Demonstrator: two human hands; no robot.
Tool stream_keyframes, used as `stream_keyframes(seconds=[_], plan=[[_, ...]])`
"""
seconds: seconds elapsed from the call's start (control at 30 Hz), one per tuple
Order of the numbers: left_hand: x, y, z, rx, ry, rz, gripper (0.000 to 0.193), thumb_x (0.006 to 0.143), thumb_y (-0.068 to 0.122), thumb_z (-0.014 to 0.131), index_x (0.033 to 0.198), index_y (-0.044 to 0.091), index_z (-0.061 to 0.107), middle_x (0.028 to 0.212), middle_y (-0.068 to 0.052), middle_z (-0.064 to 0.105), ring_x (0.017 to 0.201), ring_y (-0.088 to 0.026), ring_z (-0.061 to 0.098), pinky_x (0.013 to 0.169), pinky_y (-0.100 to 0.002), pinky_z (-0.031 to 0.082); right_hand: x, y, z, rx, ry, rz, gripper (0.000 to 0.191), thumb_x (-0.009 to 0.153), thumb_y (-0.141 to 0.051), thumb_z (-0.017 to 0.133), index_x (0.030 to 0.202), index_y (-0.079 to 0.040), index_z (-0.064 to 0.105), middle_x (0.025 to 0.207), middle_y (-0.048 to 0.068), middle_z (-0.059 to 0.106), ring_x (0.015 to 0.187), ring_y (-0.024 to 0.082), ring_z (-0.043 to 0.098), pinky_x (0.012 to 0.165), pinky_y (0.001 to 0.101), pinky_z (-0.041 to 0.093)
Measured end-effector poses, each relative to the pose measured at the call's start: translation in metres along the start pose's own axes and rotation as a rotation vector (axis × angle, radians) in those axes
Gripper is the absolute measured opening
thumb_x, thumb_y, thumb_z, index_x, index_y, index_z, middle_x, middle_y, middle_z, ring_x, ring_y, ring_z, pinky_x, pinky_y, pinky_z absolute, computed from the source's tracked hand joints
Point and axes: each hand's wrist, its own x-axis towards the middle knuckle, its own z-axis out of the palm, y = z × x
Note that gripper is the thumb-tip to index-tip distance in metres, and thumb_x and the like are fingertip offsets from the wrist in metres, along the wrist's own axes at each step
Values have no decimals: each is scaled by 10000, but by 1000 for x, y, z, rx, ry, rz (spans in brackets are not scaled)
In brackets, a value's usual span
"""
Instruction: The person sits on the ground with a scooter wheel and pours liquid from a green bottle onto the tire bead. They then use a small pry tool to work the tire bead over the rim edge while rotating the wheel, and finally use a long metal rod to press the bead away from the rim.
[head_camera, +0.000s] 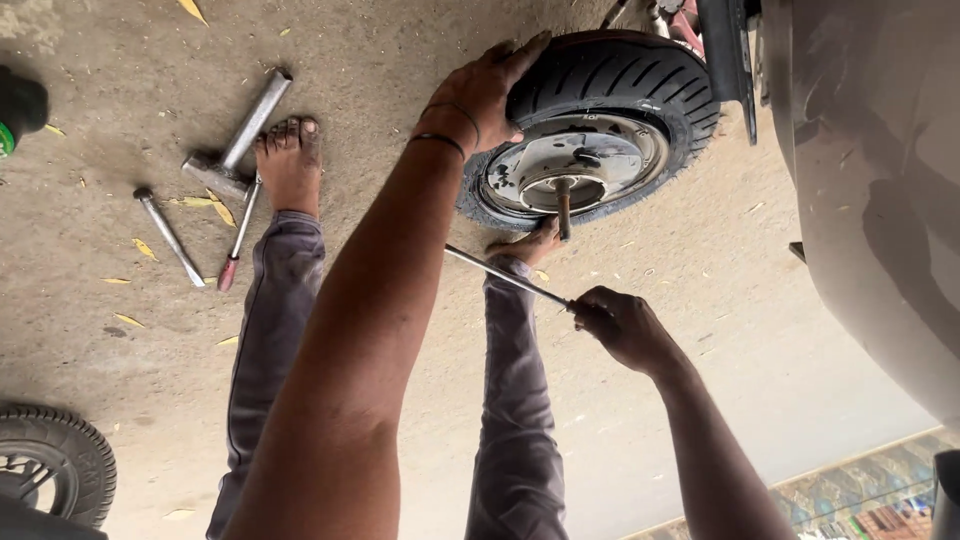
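A small scooter wheel with a black tyre (640, 75) and a silver hub (600, 155) stands on the dirt ground, a short axle (564, 208) sticking out of its middle. My left hand (480, 95) lies on the tyre's left edge with the fingers curled over the tread. My right hand (620, 322) is closed around one end of a thin metal rod (500, 272), which slants up and left, below the wheel. My right foot (525, 245) rests against the bottom of the wheel, and my left foot (290, 160) is off to the left.
By my left foot lie a heavy T-shaped metal tool (240, 135), a red-handled screwdriver (236, 250) and a short steel bar (170, 236). Another tyre (55, 465) sits at the lower left. The scooter's grey body (880, 200) fills the right side.
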Motion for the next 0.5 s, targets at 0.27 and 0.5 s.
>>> stream_keyframes(seconds=[0.27,0.5], plan=[[10,-49,-5,-86,-37,120,1182,705,212,977,1616,328,232,1599,-108,457,1409,-338,515,1155,-412,457,53,60,-48,-38,290,-232,323,1034,-287,687,817,-49,711,559,24,599,478,82,526,454,293,413],[10,-43,-6,-100,-9,95,1214,659,174,965,1609,342,226,1600,-86,431,1385,-348,502,1124,-427,446,96,37,-89,-397,290,-423,249,982,-308,746,879,-83,765,645,38,685,526,125,612,500,314,460]])
